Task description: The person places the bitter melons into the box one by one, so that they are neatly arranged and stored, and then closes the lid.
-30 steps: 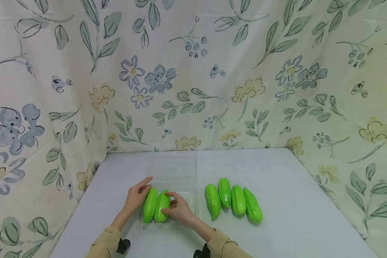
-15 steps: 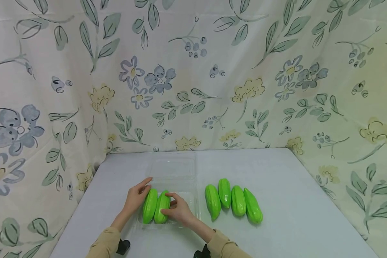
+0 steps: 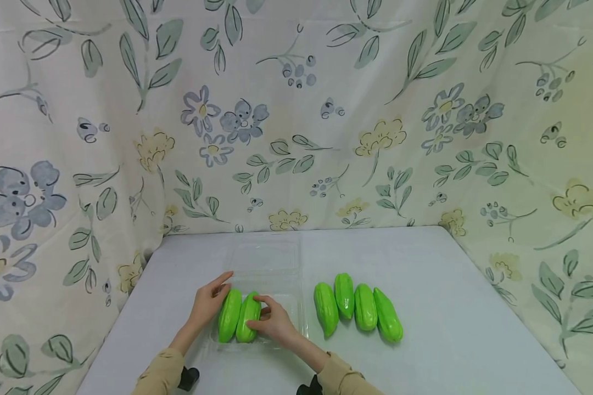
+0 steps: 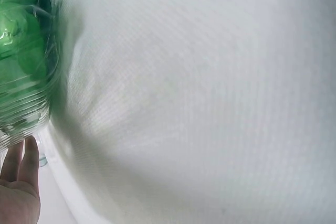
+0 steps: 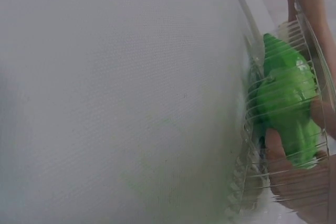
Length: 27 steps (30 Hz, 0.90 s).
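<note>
My right hand (image 3: 279, 322) pinches a glossy green, cucumber-like vegetable (image 3: 249, 315), thumb on its near side and fingers at its far end. It lies in a clear plastic clamshell box (image 3: 290, 307), beside a second such vegetable (image 3: 229, 316). Through the box's ribbed wall, the right wrist view shows the held vegetable (image 5: 289, 90) between thumb and fingers. At the box's left side is my left hand (image 3: 207, 303), near the second vegetable's far end. In the left wrist view its straight fingers (image 4: 29, 163) are right at the box's outer wall (image 4: 31, 111).
Several more green vegetables (image 3: 365, 307) lie in a loose row right of the box on the white table (image 3: 464, 340). The box's lid (image 3: 264, 258) lies folded back behind it. A flowered curtain (image 3: 296, 164) hangs along the table's back and sides.
</note>
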Available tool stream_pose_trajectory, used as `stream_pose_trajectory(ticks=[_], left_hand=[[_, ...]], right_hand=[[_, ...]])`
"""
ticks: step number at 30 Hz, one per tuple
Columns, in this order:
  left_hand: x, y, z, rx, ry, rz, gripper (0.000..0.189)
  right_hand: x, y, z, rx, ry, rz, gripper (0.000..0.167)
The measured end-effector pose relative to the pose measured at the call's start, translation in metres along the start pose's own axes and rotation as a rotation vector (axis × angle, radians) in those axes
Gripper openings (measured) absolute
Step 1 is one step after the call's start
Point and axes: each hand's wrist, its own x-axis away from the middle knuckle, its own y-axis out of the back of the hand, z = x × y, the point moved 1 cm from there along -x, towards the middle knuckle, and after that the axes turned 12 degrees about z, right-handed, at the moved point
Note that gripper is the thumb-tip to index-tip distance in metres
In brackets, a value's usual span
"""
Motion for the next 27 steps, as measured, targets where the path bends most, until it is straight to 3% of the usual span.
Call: stream_pose_trajectory(ticks=[4,12,19,27], left_hand=[[0.004,0.004,-0.016,-0.001,0.006,0.011,0.037],[-0.005,-0.001,0.019,-0.015,0.003,-0.002,0.038],[-0.007,-0.003,0.025,-0.016,-0.015,-0.006,0.037],[-0.008,-0.003,0.023,-0.035,-0.001,-0.015,0.038]], right_hand=[[0.000,-0.001,0.002,-0.008,0.006,-0.001,0.055],[0.000,0.001,0.001,-0.040,-0.013,0.012,0.058],[-0.002,0.002,0.002,-0.049,-0.064,-0.010,0.065],[-0.002,0.004,0.003,-0.059,-0.097,-0.025,0.060]])
